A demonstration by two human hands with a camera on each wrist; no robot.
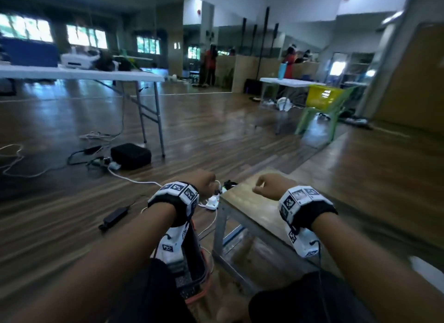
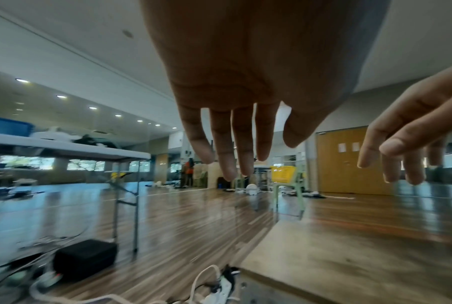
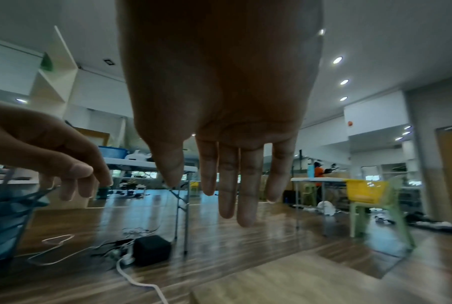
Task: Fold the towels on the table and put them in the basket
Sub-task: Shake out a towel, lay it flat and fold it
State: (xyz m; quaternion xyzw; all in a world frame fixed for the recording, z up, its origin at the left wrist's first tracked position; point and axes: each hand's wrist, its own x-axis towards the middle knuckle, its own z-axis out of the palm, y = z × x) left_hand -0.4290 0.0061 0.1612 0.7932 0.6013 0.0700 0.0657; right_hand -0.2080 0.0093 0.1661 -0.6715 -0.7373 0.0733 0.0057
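Both my hands hang in the air, holding nothing. My left hand [image 1: 204,178] is just off the wooden table's [image 1: 360,190] near left corner, and my right hand [image 1: 269,182] is over that corner. The left wrist view shows the left hand [image 2: 241,144] with fingers straight and pointing down, and the right hand [image 2: 406,144] beside it. In the right wrist view the right hand's [image 3: 227,164] fingers also hang straight. A dark mesh basket [image 1: 192,282] with an orange rim stands on the floor under my left forearm. I see no towel that I can make out; a white patch [image 1: 425,270] lies at the table's right edge.
A white folding table [image 1: 96,74] stands at the back left, with a black case [image 1: 131,155] and cables on the floor by its legs. A power strip [image 1: 212,202] lies beside the wooden table's corner. A yellow basket [image 1: 324,98] sits on a green chair far right. People stand in the distance.
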